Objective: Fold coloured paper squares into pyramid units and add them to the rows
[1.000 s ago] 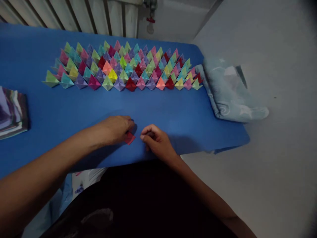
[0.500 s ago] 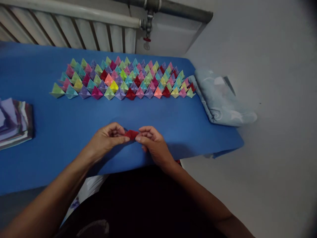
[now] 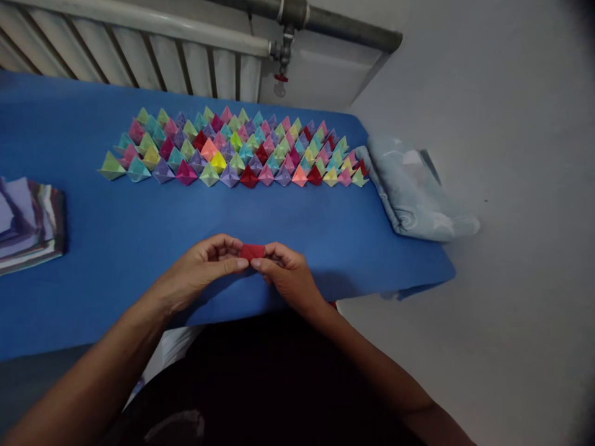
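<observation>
Between my two hands is a small folded piece of red paper (image 3: 253, 252), held just above the blue table cover (image 3: 153, 229). My left hand (image 3: 211, 263) pinches its left side, thumb at the lower edge and fingers behind. On the right side, my right hand (image 3: 290, 272) grips it the same way, the two thumb tips almost touching. Beyond my hands, several folded paper boats (image 3: 230, 175) in pink, green, blue, purple, yellow and red stand in close rows.
A stack of loose paper sheets (image 3: 30, 226) lies at the left. A folded grey-blue cloth (image 3: 413, 192) rests at the right end by the wall. Behind the table are a radiator (image 3: 171, 62) and a pipe with a red-handled valve (image 3: 284, 52).
The red paper has turned from a pointed shape to a flatter, more rectangular one. My thumbs have come closer together along its lower edge. The view has shifted slightly.
</observation>
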The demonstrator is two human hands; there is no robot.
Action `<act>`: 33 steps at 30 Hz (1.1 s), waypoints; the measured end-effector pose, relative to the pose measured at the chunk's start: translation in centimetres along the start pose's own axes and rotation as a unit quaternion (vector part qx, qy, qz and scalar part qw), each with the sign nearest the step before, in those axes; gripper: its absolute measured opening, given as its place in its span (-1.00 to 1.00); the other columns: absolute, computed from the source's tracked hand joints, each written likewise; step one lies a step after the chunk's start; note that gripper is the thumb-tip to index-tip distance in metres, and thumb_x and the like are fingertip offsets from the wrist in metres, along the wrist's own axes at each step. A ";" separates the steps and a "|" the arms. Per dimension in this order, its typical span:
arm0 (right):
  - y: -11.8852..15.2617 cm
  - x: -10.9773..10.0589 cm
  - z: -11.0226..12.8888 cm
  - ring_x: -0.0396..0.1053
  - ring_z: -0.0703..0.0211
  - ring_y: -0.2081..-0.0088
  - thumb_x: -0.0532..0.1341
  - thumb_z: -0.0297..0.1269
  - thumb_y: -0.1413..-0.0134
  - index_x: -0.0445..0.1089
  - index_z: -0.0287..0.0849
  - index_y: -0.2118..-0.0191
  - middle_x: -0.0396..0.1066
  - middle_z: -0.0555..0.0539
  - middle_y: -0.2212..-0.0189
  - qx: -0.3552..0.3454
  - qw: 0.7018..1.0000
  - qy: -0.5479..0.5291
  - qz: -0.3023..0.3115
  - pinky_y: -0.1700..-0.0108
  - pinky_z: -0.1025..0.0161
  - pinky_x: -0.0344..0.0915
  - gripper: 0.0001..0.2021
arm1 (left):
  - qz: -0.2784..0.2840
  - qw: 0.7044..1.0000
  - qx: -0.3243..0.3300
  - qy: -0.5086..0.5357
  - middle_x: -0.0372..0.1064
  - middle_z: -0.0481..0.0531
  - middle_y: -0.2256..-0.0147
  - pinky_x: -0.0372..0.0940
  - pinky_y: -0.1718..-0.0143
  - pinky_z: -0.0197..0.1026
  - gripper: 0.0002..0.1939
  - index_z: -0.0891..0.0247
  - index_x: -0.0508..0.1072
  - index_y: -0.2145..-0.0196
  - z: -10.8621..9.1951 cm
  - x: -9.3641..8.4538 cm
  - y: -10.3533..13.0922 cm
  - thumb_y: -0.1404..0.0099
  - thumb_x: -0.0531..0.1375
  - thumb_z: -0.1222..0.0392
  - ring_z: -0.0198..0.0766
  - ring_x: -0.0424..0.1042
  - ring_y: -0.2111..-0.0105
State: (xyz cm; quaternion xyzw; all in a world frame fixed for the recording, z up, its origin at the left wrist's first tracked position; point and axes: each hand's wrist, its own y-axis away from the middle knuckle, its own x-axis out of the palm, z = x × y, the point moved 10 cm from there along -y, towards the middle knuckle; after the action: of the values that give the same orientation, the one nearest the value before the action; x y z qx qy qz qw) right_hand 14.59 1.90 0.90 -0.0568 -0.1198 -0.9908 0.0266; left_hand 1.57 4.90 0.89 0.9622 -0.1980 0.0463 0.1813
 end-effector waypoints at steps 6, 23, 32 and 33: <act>0.1 1.0 0.0 0.35 0.28 0.39 0.31 -0.15 0.04 0.37 -0.10 0.40 0.44 0.08 0.46 -0.001 0.999 0.019 0.044 0.26 0.27 0.29 -0.83 | 0.067 0.991 -0.014 -0.111 0.52 -0.02 0.46 0.36 0.28 -0.23 -0.84 0.18 0.62 0.41 -1.5 0.6 -0.4 -0.07 0.36 0.06 -0.29 0.45 0.41; -0.5 0.3 2.2 0.29 0.25 0.39 0.18 -0.31 -0.12 0.40 -0.12 0.35 0.39 0.02 0.43 -0.180 0.940 0.288 0.012 0.31 0.27 0.25 -0.94 | 0.017 0.908 0.203 -0.367 0.53 -0.01 0.38 0.30 0.28 -0.16 -0.83 0.16 0.53 0.37 -3.2 1.0 0.1 -0.27 0.18 0.08 -0.20 0.46 0.37; -0.2 3.0 1.5 0.27 0.12 0.28 0.00 -0.39 -0.35 0.48 -0.16 0.19 0.47 -0.11 0.30 -0.358 0.686 0.632 0.047 0.18 0.18 0.21 -0.72 | -0.032 0.688 0.396 -0.607 0.53 0.12 0.32 0.27 0.18 -0.05 -0.66 0.25 0.49 0.37 -2.9 3.9 1.5 -0.46 -0.02 0.27 -0.16 0.43 0.32; 0.0 3.1 1.3 0.26 0.12 0.29 -0.01 -0.39 -0.36 0.48 -0.15 0.16 0.48 -0.10 0.29 -0.361 0.679 0.637 0.052 0.20 0.17 0.19 -0.71 | -0.030 0.688 0.393 -0.609 0.53 0.13 0.30 0.28 0.17 -0.04 -0.67 0.25 0.51 0.35 -2.6 3.9 1.7 -0.46 -0.01 0.27 -0.15 0.44 0.30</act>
State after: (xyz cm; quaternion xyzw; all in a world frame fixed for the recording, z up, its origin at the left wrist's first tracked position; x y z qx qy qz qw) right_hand 11.63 2.10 2.54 0.5770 0.2959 -0.7509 0.1252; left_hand 4.43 2.97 4.49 0.7675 -0.1994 -0.4819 -0.3727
